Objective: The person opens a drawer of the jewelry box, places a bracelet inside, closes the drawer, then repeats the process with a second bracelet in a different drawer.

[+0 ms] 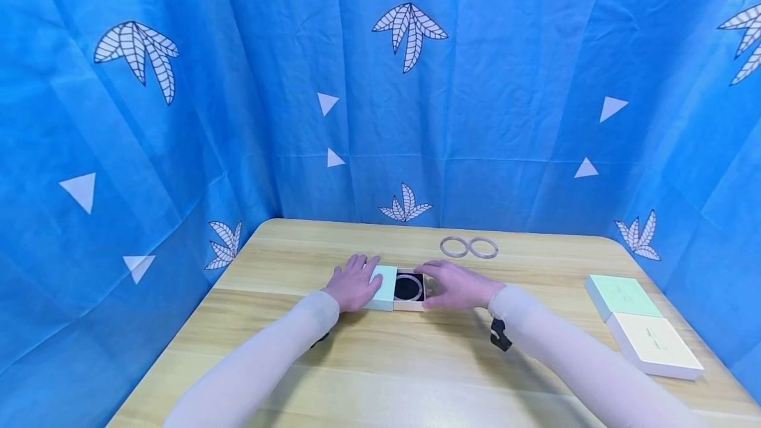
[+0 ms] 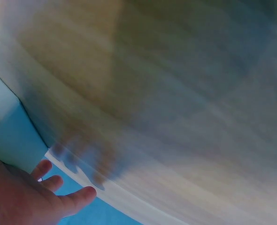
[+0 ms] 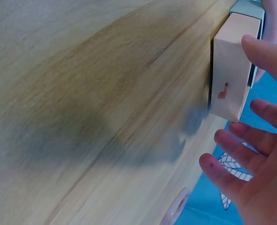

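Blue curtain [image 1: 505,71] printed with white leaves and triangles hung behind the pale wooden table [image 1: 386,362] and along both its sides, close to the rounded far corners. Nearer the far edge than the near one, and roughly midway between the side edges, lay a small box with a mint cover [image 1: 386,289] and a pinkish drawer [image 1: 409,306]. The drawer stood partly out toward the right edge, showing a dark lining and a ring [image 1: 407,275] in it.

Over the left part of the cover lay the left hand [image 1: 351,286], palm down, fingers extended; whether it gripped the cover I could not tell. The right hand [image 1: 458,286] was spread wide around the drawer's right end, thumb against its near corner and index finger by its far one, the other fingers apart and loosely extended.

Beyond the right hand, two rings [image 1: 469,247] lay side by side near the far edge. A green box [image 1: 625,296] and a cream box [image 1: 654,345] sat touching along the right edge. Broad stretches of tabletop separated the drawer from them and from the near edge.
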The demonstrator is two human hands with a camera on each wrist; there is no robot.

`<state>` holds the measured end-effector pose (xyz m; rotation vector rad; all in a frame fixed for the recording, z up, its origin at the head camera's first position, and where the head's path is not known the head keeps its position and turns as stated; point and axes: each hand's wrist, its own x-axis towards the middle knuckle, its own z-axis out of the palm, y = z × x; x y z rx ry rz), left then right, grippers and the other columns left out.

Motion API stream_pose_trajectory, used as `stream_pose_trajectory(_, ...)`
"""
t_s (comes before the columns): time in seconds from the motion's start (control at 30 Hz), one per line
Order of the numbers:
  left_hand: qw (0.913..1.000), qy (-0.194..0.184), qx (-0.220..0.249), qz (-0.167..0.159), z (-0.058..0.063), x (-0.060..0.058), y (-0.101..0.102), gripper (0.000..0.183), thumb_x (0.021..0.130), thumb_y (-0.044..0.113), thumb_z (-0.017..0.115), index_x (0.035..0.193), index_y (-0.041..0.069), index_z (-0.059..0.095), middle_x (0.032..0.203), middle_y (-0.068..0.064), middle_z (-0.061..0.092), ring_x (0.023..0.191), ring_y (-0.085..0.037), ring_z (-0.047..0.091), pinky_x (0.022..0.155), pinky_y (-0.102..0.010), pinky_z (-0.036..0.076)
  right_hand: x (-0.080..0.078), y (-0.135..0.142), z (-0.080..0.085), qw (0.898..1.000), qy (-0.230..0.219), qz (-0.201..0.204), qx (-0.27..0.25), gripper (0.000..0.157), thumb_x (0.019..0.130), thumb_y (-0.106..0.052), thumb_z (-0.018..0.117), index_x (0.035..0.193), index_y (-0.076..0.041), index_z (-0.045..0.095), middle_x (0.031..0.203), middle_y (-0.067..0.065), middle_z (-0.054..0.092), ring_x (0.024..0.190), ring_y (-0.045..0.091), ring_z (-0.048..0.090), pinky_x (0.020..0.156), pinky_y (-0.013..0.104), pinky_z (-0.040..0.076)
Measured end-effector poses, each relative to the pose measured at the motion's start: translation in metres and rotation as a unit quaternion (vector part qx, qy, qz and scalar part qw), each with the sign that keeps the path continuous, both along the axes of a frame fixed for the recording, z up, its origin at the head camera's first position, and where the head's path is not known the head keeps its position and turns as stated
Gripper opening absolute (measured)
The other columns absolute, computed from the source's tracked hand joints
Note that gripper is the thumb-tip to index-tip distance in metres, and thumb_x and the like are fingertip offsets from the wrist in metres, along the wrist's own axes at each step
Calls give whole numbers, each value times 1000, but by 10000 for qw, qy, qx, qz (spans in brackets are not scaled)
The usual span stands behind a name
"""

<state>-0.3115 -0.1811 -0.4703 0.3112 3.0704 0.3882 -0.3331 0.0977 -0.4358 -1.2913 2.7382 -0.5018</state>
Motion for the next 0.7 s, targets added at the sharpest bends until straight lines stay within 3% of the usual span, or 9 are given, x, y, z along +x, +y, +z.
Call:
stream_pose_trajectory(0.3,10000,-47,-31,28,3,1,1,65,104,55,25,161,23,27,164,-14,29,154,-37,19,116,-70,20,3,-2,3,10000,-11,-84,18,74,85,-46,77,148,-17,51,147,10,54,135,31,51,110,50,44)
stream_pose_trajectory(0.7,10000,7,-40,17,-1,-1,0,66,103,56,24,161,23,27,163,-14,30,153,-37,20,115,-71,20,0,-10,0,9999,45,-105,114,75,85,-51,76,148,-17,51,147,10,54,136,31,49,110,50,44)
